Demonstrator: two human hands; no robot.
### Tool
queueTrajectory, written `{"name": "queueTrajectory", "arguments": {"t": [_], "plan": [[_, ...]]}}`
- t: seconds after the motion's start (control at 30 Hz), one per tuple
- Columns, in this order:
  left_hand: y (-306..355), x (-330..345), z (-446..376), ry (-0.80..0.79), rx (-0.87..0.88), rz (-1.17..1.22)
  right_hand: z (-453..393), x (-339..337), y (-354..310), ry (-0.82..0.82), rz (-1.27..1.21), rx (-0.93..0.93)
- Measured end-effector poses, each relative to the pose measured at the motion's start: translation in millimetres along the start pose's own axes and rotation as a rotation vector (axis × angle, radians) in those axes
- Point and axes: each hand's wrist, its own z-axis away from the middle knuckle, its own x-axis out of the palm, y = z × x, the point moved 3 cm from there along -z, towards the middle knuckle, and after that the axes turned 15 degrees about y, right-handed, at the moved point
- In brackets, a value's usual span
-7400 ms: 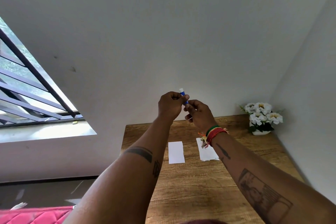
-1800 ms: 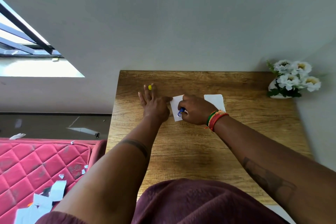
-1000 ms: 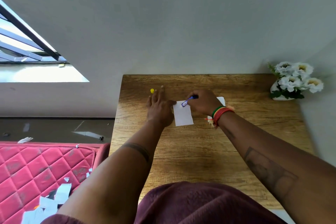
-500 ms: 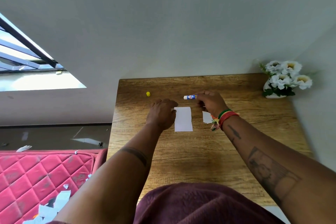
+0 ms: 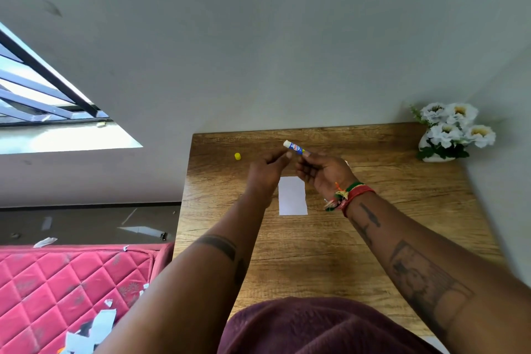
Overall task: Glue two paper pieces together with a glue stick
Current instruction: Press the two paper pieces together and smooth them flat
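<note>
Surface: wood-grain brown tabletop [image 5: 330, 253], carrying everything.
Paper: white rectangular paper piece [image 5: 292, 195] lies flat mid-surface, likely the one to take glue; the second piece is mostly hidden behind the right wrist.
Right hand [image 5: 321, 174]: pinches the small blue-and-white glue stick [image 5: 296, 148] above the paper's far edge, white tip pointing left.
Left hand [image 5: 265, 172]: fingers loosely curled, thumb just beside the stick, holding nothing.
Cap: small yellow cap [image 5: 237, 156] sits left of the paper, set clear of the work.

Blue-and-white glue stick [image 5: 295, 147], yellow cap [image 5: 237, 156], white paper [image 5: 292, 195], brown woodgrain counter [image 5: 402, 210], pink quilted bed [image 5: 57, 282].
</note>
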Motion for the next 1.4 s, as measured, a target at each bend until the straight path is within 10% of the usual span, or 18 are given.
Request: {"name": "queueTrajectory", "arguments": {"t": [0.37, 0.9, 1.4], "plan": [[16, 13, 6, -0.083, -0.127, 0.240, 6, 12, 3, -0.105, 0.111, 0.031], [-20, -76, -23, 0.440, 0.261, -0.351, -13, 21, 26, 0.039, 0.607, -0.163], [-39, -87, -31, 0.434, 0.199, -0.421, -11, 51, 42, 0.008, 0.662, -0.200]]}}
